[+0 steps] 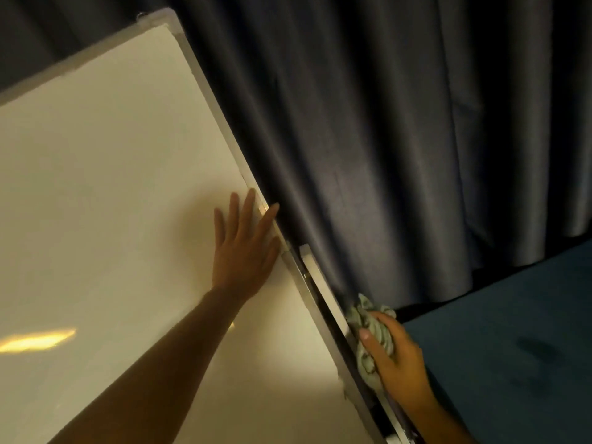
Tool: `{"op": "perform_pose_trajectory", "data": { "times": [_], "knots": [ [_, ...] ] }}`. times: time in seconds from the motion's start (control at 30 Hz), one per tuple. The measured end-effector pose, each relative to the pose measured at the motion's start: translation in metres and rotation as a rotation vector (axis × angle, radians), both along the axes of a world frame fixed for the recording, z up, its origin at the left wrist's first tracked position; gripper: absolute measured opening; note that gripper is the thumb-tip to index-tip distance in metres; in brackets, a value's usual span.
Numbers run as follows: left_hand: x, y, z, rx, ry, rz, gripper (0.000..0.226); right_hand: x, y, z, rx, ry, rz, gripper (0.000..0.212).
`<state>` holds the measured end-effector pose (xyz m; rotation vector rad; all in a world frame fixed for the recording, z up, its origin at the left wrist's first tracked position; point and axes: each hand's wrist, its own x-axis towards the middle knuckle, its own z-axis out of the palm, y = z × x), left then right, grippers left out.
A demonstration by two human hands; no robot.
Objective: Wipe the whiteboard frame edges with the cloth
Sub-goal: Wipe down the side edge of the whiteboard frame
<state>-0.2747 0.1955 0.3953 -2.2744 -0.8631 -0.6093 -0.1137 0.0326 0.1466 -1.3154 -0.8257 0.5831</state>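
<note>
A large whiteboard point(105, 200) fills the left of the head view, tilted, with a grey metal frame edge point(211, 100) running diagonally from top centre to bottom right. My left hand point(245, 248) lies flat on the board's surface, fingers spread, fingertips touching the frame. A crumpled grey-green cloth point(368, 328) is bunched in my right hand point(395, 357), pressed against the outer side of the frame and the white rail point(315, 274) beside it, low on the right.
Dark grey curtains point(400, 123) hang right behind the board's edge. A dark blue carpeted floor point(512, 347) spreads at the lower right. A bright light reflection point(37, 339) shows on the board's lower left.
</note>
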Motion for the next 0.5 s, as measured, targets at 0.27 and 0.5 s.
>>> {"op": "perform_pose_trajectory", "data": {
  "times": [0.27,0.5],
  "knots": [
    [-0.061,-0.014,-0.021,-0.040,0.077,0.066,0.068,-0.067,-0.022,0.011,0.134,0.219,-0.095,0.045],
    [-0.080,-0.011,-0.023,-0.022,0.082,0.080,0.071,-0.093,-0.019,0.000,0.016,0.216,-0.035,0.043]
  ]
}}
